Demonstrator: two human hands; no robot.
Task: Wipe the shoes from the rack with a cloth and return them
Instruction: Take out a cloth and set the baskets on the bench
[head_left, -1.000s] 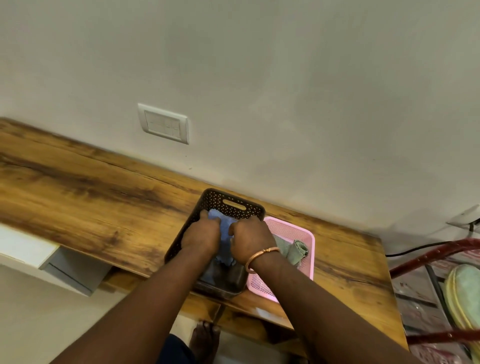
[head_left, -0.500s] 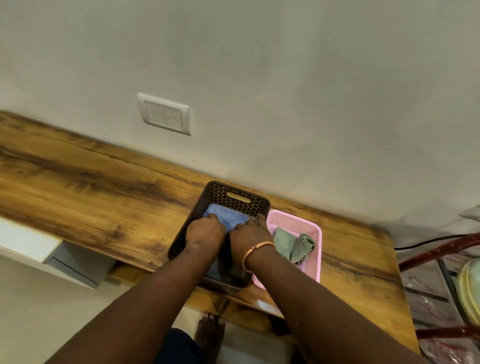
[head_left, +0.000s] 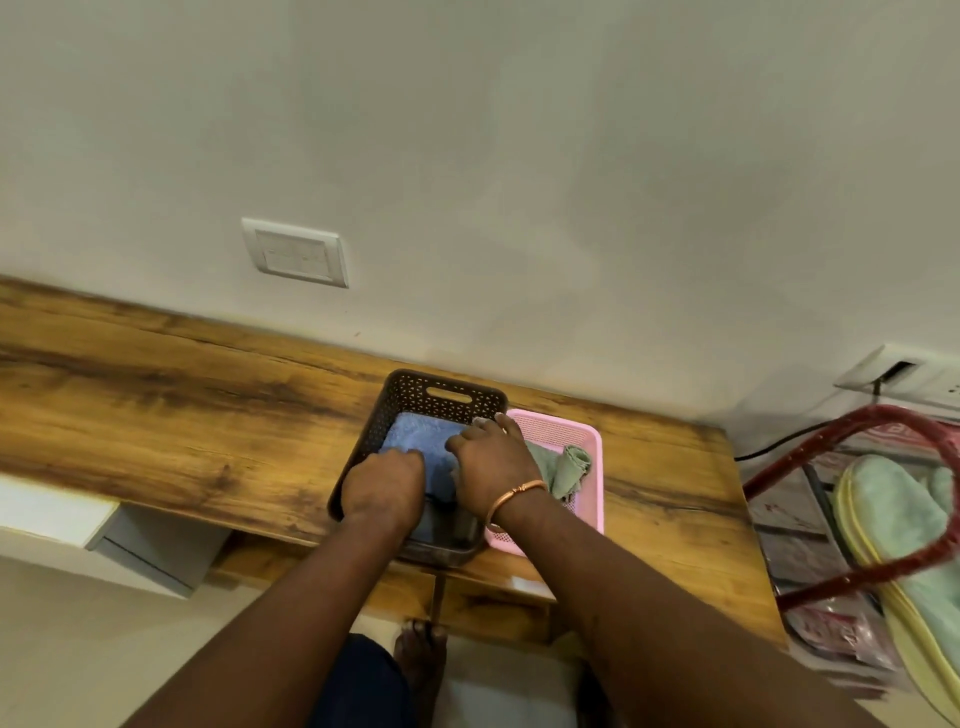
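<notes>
Two baskets are set side by side and touching on the bench (head_left: 182, 405): one brown basket (head_left: 447, 387) and one pink basket (head_left: 558, 428). Two cloths are seen, a blue cloth (head_left: 415, 436) in the brown one and a grey-green cloth (head_left: 569, 465) in the pink. Both hands are held inside the brown basket. The left hand (head_left: 384, 488) is curled, its grip closed down on the blue cloth. The right hand (head_left: 491, 457), banded by one bangle (head_left: 511, 496), is placed at the far corner; its grip cannot be told. A pale green slipper (head_left: 893, 519) is kept in the red rack (head_left: 878, 415) at the right. The wood-grain bench is backed by a pale wall (head_left: 519, 156) with two switch plates (head_left: 296, 254).
</notes>
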